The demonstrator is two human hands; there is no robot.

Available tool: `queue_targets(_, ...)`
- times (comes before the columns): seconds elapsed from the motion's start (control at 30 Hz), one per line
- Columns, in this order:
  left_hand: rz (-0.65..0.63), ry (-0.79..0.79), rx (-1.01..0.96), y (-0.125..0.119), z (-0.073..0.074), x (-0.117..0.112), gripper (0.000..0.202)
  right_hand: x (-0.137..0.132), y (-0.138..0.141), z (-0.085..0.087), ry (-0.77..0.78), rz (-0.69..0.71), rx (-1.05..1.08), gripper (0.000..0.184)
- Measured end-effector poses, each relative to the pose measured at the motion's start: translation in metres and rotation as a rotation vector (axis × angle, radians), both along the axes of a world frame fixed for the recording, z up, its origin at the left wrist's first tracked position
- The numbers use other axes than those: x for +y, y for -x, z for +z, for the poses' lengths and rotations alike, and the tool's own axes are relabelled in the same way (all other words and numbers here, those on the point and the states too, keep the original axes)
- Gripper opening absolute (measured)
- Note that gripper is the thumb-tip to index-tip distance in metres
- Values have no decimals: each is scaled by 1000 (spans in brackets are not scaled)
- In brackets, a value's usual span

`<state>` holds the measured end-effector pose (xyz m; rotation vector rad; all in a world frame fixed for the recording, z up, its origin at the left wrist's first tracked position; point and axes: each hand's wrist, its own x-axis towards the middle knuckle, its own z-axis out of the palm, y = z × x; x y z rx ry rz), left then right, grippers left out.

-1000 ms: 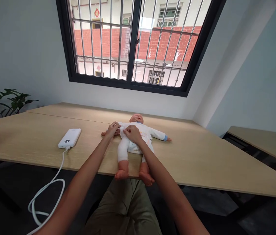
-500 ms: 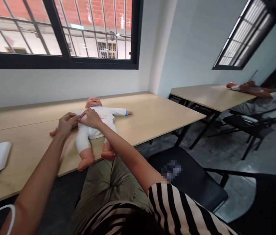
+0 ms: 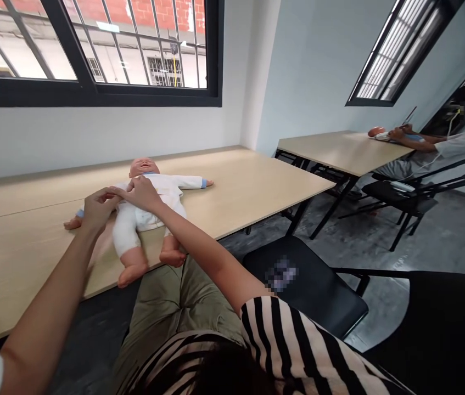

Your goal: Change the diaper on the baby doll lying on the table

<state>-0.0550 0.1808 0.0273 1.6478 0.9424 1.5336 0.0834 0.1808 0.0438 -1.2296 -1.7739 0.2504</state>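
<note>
The head-worn camera looks down across the nearby table, facing the window.

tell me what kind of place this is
Likely a baby-care training room: a baby doll lies on a long wooden table, another person at a second table handles what looks like another doll, and black folding chairs stand nearby.

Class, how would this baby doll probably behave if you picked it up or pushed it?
The baby doll wears a soft-looking white suit, so it may feel floppy under the right hand. Its moulded head and bare feet look firmer, perhaps heavier. Lying flat on its back, arms spread on the table, it seems unlikely to roll far.
</note>
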Motion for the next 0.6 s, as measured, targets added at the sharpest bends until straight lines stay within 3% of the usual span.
queue_targets(0.13,45,-14,79,-3,-1,-3,26,2,-2,1,26,-56,-118,43)
queue_targets(0.23,24,-36,134,-5,0,-7,27,-1,-3,2,28,-127,-122,34)
queue_targets(0.37,-2,-54,168,-8,0,-10,36,-12,-3,5,-120,-180,-98,21)
queue_targets(0.47,-28,-23,126,-9,-2,-8,44,-17,-2,5,-264,-178,-147,22)
queue_targets(0.6,-91,111,110,-7,-10,1,55,-17,-3,7,-294,-111,-262,24)
